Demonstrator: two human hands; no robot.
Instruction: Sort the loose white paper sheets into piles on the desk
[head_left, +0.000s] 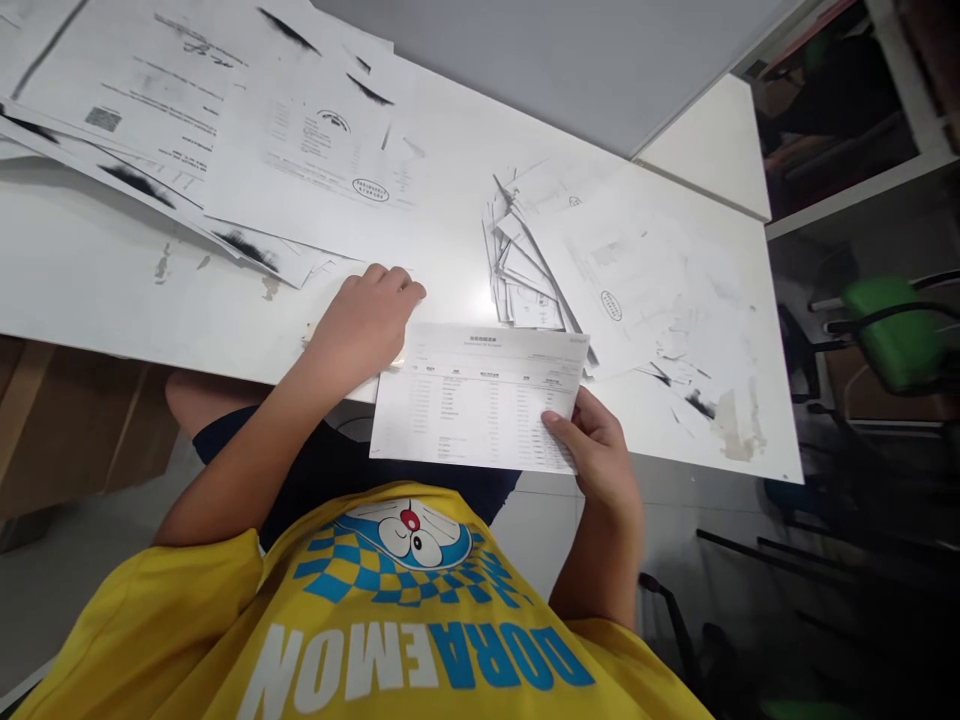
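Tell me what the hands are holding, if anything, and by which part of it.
Right hand holds a printed sheet by the lower part of its right edge. Left hand is over the table; whether it grips anything can't be told.

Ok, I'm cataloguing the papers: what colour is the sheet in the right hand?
The sheet is white with dark print, seen best in the head view.

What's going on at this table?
Someone in a yellow shirt is handling paperwork. Their right hand grips a printed sheet by its right side, over the table's front edge. The left hand is curled near the sheet's upper left corner; whether it holds anything isn't clear. Loose papers lie in a left group and a right group.
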